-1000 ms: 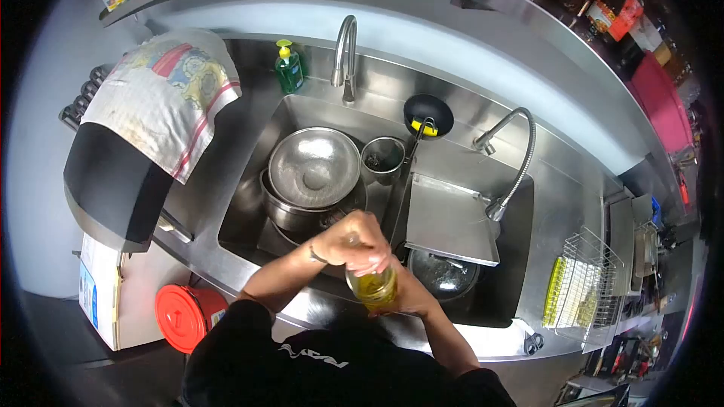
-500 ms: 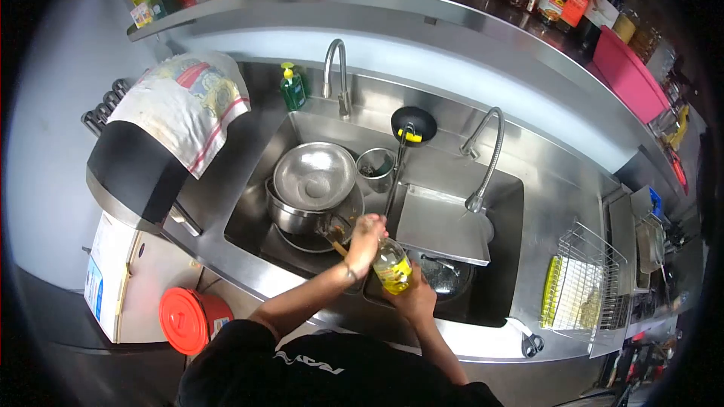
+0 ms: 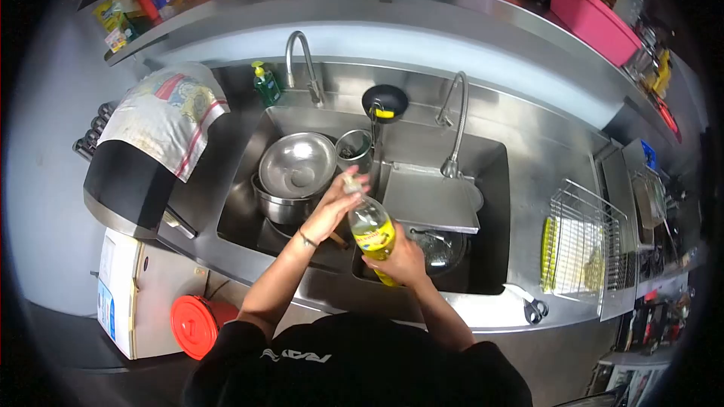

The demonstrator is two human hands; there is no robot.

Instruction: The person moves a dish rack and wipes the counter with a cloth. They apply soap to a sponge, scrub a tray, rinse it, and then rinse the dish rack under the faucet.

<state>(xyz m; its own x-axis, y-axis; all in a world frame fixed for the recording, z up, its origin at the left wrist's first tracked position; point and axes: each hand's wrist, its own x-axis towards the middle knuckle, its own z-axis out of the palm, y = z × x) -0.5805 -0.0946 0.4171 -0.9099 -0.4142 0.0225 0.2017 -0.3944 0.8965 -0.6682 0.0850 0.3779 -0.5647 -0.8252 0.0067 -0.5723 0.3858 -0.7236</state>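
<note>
The person's right hand grips a bottle with a yellow label and yellow liquid inside, its fingers wrapped around the lower part. The bottle is held tilted above the front of the double sink, its top leaning toward the left basin. The left hand is at the bottle's top, its fingers bent around the neck (whether they pinch the cap, I cannot tell). A dark band circles the left wrist.

Beyond the left hand, in the left basin, a metal bowl rests on a pot, and a metal cup stands just beside the bowl. In the right basin, a metal tray sits above a glass lid, partly covering it. A small black frying pan (yellow on its handle) is behind the sink, between two taps.

On the desk, scissors lie near the front edge, right of the sink, with a wire rack farther right. A green soap bottle stands at the back left.
</note>
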